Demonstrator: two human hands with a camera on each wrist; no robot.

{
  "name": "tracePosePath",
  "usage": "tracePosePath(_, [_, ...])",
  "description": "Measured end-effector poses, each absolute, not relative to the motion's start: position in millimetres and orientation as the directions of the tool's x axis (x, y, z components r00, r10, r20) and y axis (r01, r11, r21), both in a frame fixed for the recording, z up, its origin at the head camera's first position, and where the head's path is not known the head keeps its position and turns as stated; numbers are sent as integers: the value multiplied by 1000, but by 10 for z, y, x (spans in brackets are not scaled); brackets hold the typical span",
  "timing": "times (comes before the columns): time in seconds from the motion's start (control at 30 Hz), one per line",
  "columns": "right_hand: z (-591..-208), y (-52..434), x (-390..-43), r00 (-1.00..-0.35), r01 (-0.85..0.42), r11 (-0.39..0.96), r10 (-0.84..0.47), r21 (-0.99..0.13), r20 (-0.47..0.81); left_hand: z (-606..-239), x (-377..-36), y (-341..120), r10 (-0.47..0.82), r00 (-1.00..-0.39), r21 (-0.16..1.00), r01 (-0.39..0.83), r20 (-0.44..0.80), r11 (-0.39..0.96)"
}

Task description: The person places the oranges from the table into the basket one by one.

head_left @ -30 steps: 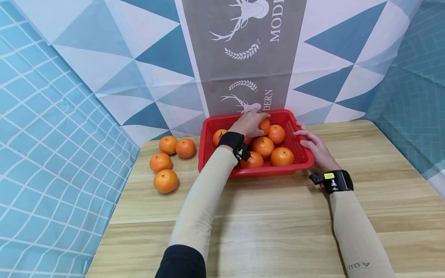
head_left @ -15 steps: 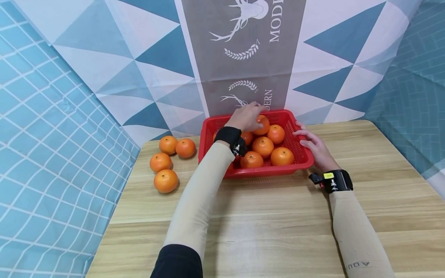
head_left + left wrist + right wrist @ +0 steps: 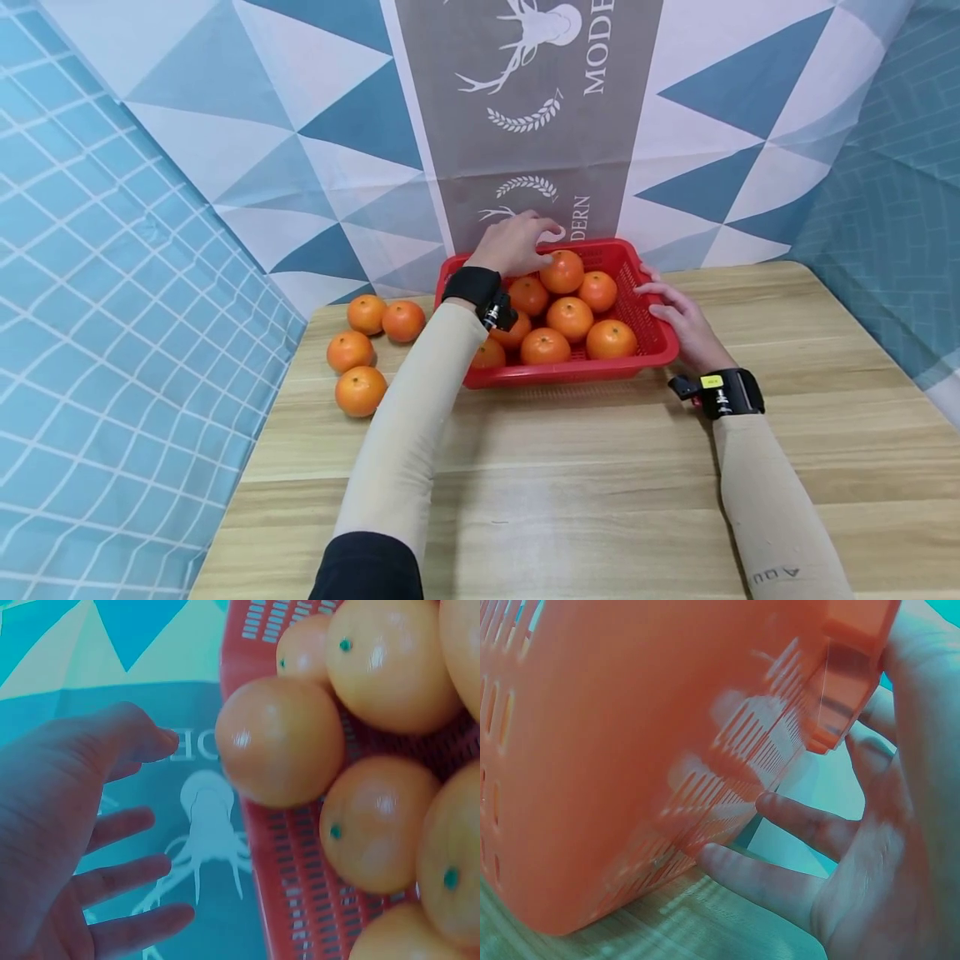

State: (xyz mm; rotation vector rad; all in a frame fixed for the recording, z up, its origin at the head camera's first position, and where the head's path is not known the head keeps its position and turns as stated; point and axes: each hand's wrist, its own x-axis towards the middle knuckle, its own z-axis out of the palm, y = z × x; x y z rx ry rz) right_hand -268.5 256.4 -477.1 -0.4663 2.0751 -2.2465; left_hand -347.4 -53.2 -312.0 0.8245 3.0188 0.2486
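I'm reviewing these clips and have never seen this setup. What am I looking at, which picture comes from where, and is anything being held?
No machine here: a person works with bare hands, wearing a camera on the head and one on each wrist. The wide picture is the head view. A red basket of oranges sits on a wooden table, with four loose oranges to its left. The left hand hovers open over the basket's far edge, by the top orange, holding nothing. The right hand rests against the basket's right side; its wrist view shows fingers on the wall.
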Motion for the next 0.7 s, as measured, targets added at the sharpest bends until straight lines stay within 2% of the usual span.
tracePosePath(0.2, [-4790,2574,-2696,-952,-174,-93,-239,-980,191,-3098,-3553,-756,479,-875,135,485,73,864])
tracePosePath(0.47, [-4793,2580,-2701,-955,-160,-104,-235,-982,180,-3109,-3715,-1160,423,-903,184,430,75,884])
tracePosePath(0.7, [-4785,2570,-2691,-950,-174,-106,-244,-979,195,-2971,-3605,-1512,373,-926,211,377,59,902])
